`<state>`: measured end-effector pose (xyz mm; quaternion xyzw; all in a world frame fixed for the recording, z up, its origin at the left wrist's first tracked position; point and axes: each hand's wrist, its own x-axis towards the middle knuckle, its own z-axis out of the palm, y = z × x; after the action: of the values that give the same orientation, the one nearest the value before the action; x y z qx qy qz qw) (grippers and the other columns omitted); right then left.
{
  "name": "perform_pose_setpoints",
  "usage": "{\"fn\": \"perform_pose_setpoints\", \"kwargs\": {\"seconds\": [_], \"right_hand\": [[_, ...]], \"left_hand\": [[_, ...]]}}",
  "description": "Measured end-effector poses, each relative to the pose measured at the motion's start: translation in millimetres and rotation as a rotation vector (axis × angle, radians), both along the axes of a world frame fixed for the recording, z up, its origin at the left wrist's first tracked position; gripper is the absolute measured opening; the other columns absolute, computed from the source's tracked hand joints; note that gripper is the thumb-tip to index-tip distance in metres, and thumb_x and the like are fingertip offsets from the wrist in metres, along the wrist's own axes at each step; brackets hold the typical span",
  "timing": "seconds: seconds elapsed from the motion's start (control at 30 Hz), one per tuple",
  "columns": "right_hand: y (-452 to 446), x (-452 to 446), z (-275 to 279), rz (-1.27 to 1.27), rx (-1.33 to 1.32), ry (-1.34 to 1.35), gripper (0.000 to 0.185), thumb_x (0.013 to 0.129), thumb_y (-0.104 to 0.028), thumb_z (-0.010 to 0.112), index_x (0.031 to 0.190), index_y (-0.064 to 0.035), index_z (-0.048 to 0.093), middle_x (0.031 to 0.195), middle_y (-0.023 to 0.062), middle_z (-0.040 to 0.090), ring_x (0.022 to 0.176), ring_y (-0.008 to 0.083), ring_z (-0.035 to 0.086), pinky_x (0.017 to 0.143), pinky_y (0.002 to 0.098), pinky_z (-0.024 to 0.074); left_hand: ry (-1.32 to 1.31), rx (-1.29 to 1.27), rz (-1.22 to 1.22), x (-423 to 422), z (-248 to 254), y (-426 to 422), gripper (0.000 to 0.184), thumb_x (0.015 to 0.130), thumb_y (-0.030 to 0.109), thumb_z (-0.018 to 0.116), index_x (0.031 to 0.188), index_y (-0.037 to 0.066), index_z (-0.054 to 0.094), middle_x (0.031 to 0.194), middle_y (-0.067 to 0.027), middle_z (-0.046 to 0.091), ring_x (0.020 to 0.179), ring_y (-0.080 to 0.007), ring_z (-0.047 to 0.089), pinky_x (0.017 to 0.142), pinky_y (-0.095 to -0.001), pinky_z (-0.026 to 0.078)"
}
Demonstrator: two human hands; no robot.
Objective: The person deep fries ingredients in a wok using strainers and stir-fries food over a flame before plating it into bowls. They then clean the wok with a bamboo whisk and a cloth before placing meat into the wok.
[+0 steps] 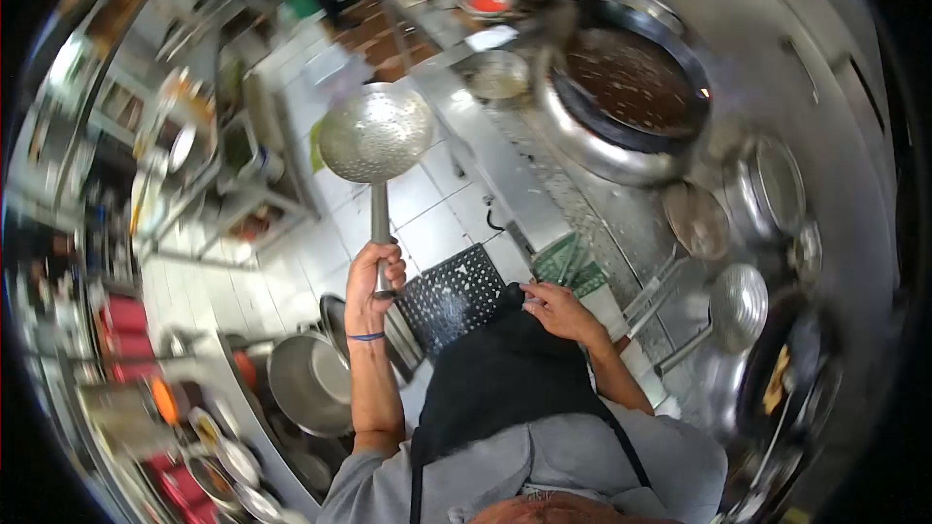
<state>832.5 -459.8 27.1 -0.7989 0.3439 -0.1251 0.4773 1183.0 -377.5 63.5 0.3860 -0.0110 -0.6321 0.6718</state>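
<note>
My left hand (373, 270) is closed around the handle of a perforated metal skimmer (377, 134). Its round bowl is held out over the floor, away from my body, and looks bare. In front of my waist, my right hand (555, 311) has its fingers pinched at the edge of my black apron (505, 369); the exact grip is partly hidden. Beyond that hand, a green patterned cloth (570, 264) lies by the stove's front edge. Dark brown liquid with pale flecks or glints fills a large wok (631, 78) on the stove.
A second skimmer (738, 309) rests along the stove (621, 209) at right, near another wok (777, 378) with food. A black perforated mat (451, 297) lies on the tiled floor. A big steel pot (309, 383) stands at left. Bowls, including one with red contents (487, 4), sit at the back.
</note>
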Motion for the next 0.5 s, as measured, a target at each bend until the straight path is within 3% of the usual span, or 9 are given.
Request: {"fn": "perform_pose_setpoints", "kwargs": {"seconds": [0.13,0.27,0.5], "right_hand": [[-26.8,-23.6,6.6,-0.154,0.058,-0.068,0.034,0.094,-0.016,0.063,0.123,0.0009,0.062,0.108,0.0213,0.065,0.093,0.0339,0.066,0.084,0.0401,0.0521],[-46.6,-44.6,22.4,-0.291,0.020,-0.078,0.034,0.094,-0.015,0.061,0.124,0.0011,0.061,0.105,0.0206,0.065,0.095,0.0335,0.066,0.086,0.0406,0.0515],[-45.0,-65.5,8.1,-0.506,-0.065,-0.045,0.034,0.093,-0.016,0.062,0.123,0.0011,0.061,0.106,0.0197,0.064,0.101,0.0359,0.063,0.090,0.0423,0.0497]], "left_hand": [[0.046,-0.026,-0.151,13.3,-5.6,-108.3,0.006,0.089,0.008,0.052,0.088,0.005,0.048,0.069,-0.0001,0.047,0.048,-0.0086,0.042,0.038,-0.0245,0.036],[0.160,-0.043,-0.287,25.6,-16.6,-199.6,0.012,0.089,0.006,0.054,0.099,-0.002,0.052,0.071,-0.0019,0.050,0.051,-0.0085,0.046,0.041,-0.0230,0.041],[0.314,0.015,-0.519,52.7,-62.1,-283.4,0.033,0.093,0.010,0.054,0.119,-0.010,0.051,0.078,-0.0053,0.052,0.054,-0.0092,0.046,0.043,-0.0228,0.041]]}}
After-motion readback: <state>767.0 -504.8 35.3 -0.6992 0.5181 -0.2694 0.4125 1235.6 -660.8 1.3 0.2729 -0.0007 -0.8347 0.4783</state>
